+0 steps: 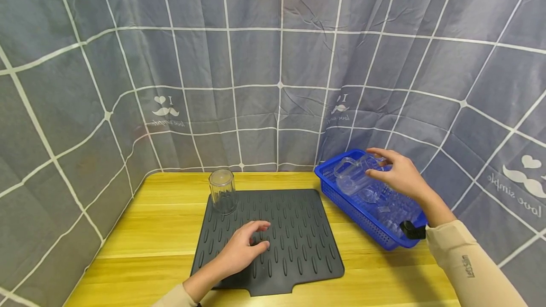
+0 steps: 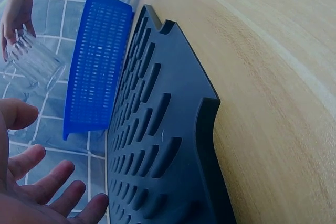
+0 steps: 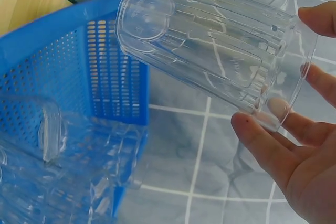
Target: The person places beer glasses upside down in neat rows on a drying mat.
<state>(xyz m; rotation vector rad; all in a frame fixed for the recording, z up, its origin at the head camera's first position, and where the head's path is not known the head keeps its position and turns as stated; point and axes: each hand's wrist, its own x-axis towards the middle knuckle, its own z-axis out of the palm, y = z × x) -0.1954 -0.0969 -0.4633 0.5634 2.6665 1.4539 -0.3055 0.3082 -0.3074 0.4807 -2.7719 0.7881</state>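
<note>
My right hand (image 1: 394, 172) holds a clear ribbed mug (image 3: 210, 51) near its rim, fingers and thumb around it. The mug is tilted, its base toward the left in the right wrist view, and a see-through handle shows along its upper side. Below it is the blue basket (image 1: 356, 214) with several clear vessels (image 3: 68, 166) in it; their outlines overlap. Over the dark grey ridged mat (image 1: 294, 231) hovers my left hand (image 1: 241, 250), fingers loosely bent and nothing in them. One clear glass (image 1: 222, 192) stands upright at the mat's far left corner.
The mat and basket rest on a yellow wood-grain table (image 1: 141, 231). A grey curtain (image 1: 256, 70) with white grid lines hangs behind and on both sides. The basket stands right of the mat, close to the curtain.
</note>
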